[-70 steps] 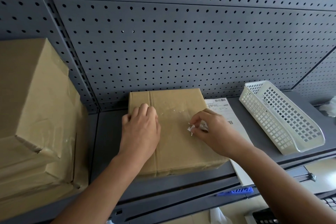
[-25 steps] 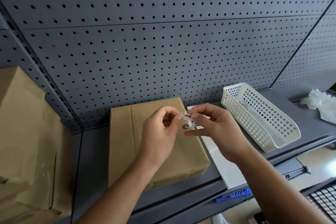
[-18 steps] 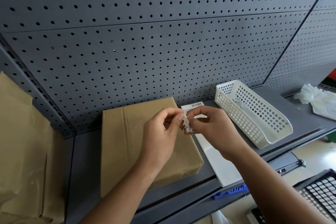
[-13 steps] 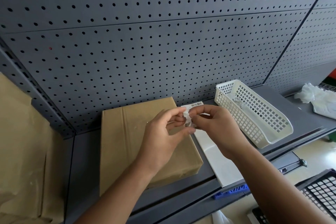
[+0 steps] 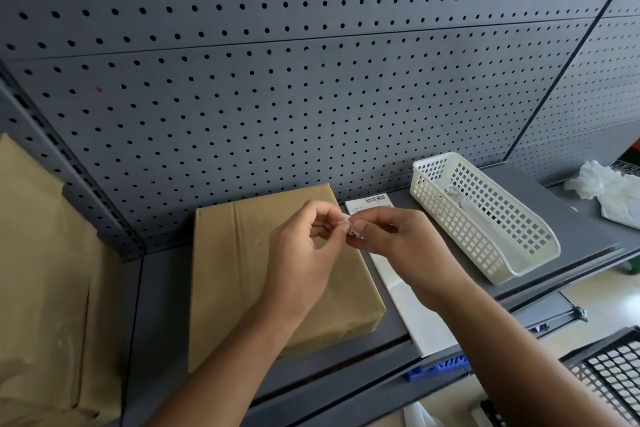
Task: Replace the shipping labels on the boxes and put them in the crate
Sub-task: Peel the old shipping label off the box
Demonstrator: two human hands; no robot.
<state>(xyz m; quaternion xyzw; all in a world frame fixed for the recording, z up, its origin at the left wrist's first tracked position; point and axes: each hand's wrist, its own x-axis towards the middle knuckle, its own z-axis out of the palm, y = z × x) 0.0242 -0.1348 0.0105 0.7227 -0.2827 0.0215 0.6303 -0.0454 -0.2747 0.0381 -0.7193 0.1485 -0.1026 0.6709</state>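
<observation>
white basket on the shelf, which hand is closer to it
Right. The right hand is just left of the white basket, not touching; the left hand is farther left, above the cardboard box. Both pinch a label scrap.

Forearms raised, left hand (image 5: 304,250), right hand (image 5: 394,243), both pinching one white scrap (image 5: 350,229)

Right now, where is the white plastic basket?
In the head view, the white basket lies on the grey shelf, right of the label sheet and the right hand.

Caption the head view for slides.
The left hand and right hand pinch a crumpled label scrap over the cardboard box, label sheet and white basket alongside.
</observation>
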